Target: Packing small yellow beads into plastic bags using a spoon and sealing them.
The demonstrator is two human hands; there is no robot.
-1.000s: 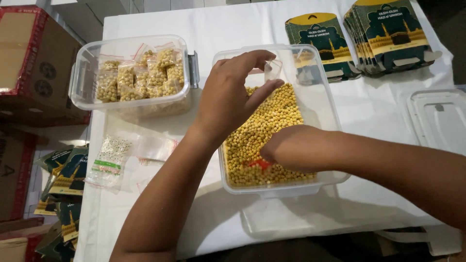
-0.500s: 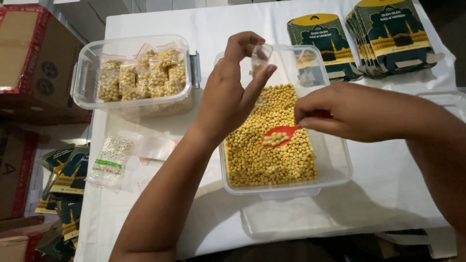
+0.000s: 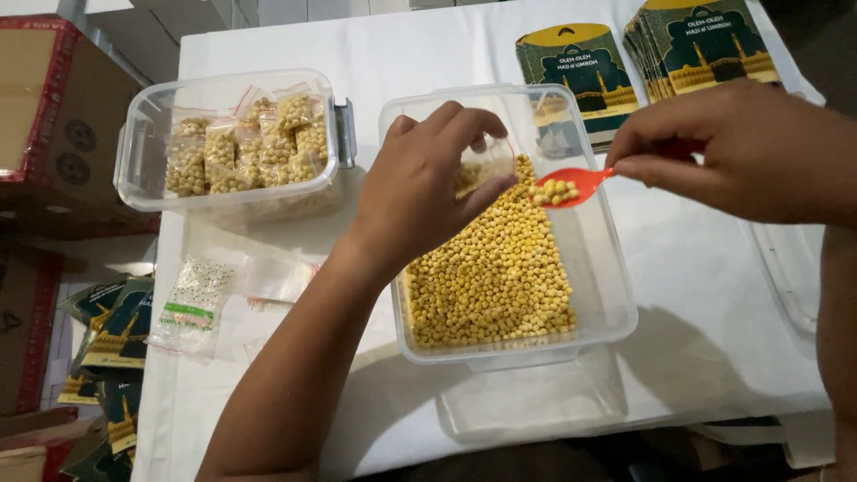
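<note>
My left hand [image 3: 428, 192] pinches a small clear plastic bag [image 3: 486, 165] open above a clear plastic tub [image 3: 616, 312] full of yellow chickpeas [image 3: 491, 277]. A few chickpeas lie inside the bag. My right hand [image 3: 741, 147] holds a small red spoon [image 3: 567, 186] by its handle. The spoon is loaded with chickpeas and hovers just right of the bag's mouth, over the tub.
A second clear tub [image 3: 143, 143] at the left holds several filled little bags [image 3: 245, 143]. A stack of empty clear bags [image 3: 192, 303] lies on the white table. Green printed packets [image 3: 580, 67] are stacked at the far right. Cardboard boxes [image 3: 54, 107] stand at the left.
My right hand scooped chickpeas from the tub and lifted the loaded spoon up beside the bag. My left hand lowered the bag slightly toward the spoon.
</note>
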